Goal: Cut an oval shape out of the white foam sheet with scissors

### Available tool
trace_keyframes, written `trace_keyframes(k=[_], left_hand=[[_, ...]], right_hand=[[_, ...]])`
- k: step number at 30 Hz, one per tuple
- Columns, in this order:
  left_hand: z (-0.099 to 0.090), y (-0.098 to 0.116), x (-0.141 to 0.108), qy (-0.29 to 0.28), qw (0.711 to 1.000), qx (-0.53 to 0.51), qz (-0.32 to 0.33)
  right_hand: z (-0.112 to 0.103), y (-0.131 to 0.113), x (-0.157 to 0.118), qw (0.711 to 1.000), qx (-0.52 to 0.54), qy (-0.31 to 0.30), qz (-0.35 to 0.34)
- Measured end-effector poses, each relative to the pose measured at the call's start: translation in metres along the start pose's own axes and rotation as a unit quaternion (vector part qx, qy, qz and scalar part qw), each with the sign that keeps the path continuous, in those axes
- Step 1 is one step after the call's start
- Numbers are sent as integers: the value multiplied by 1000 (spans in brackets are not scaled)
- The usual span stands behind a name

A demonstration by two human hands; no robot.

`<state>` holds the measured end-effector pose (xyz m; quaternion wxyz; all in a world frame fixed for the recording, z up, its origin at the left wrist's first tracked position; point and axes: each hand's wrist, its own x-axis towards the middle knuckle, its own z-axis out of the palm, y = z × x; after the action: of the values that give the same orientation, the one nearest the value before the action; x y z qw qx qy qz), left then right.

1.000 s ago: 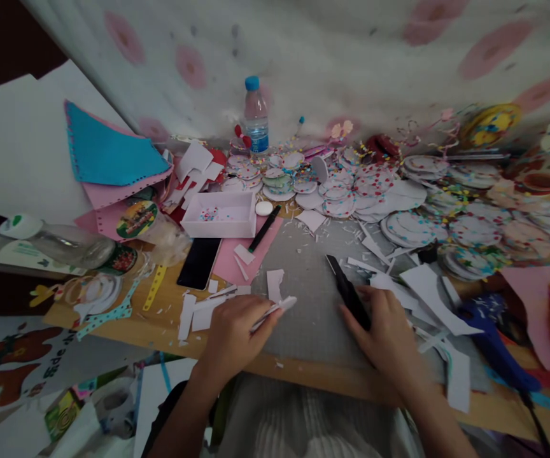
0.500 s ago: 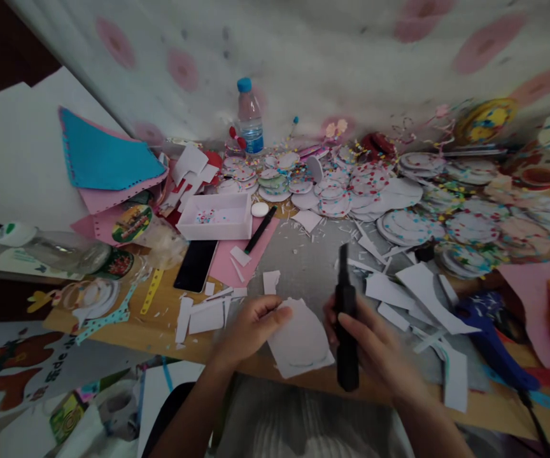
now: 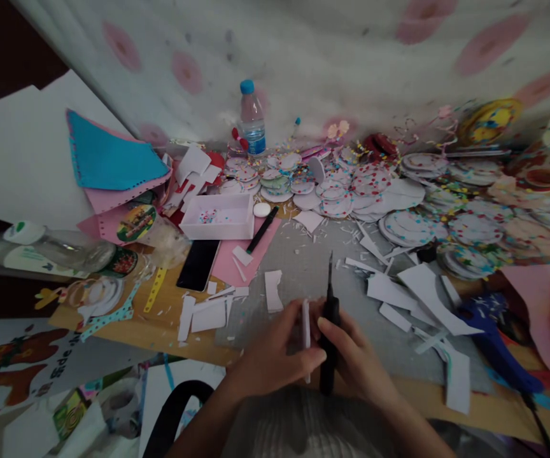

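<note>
Turned edge-on since half a second ago, one thin white card (image 3: 306,334) stands above the counter's (image 3: 153,326) near edge, pinched by the left hand's (image 3: 275,350) fingers; the right hand's (image 3: 356,353) wrap one black cutter (image 3: 331,318). Beyond: one matte gray mat (image 3: 298,264), one rectangular box (image 3: 216,227).

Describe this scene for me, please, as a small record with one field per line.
left hand: holds a white piece, seen edge-on
right hand: holds a black cutter, thin tip pointing away from the person
surface: grey mat on a wooden table
left of mat: dark-screened phone; white box containing small coloured bits
right side: white scraps; blue tool with a cord
back: upright blue-capped bottle; piles of decorated white discs
</note>
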<state>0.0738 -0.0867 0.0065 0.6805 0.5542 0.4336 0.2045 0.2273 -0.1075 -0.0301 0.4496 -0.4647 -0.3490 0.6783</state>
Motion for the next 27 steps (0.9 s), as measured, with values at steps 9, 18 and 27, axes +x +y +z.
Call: trace_keyframes(k=[9,18,27], left_hand=[[-16,-12,-7,-20,976,-218,-14],[-16,-22,-3,-30,977,-211,28],[-17,-21,-6,-60,971,-231,21]], right_hand=[[-17,-27,-8,956,-254,-81,-119],[-19,-54,-11,798,-541,-168,-205],[-24,-52,-6,762,-580,-174,-229]])
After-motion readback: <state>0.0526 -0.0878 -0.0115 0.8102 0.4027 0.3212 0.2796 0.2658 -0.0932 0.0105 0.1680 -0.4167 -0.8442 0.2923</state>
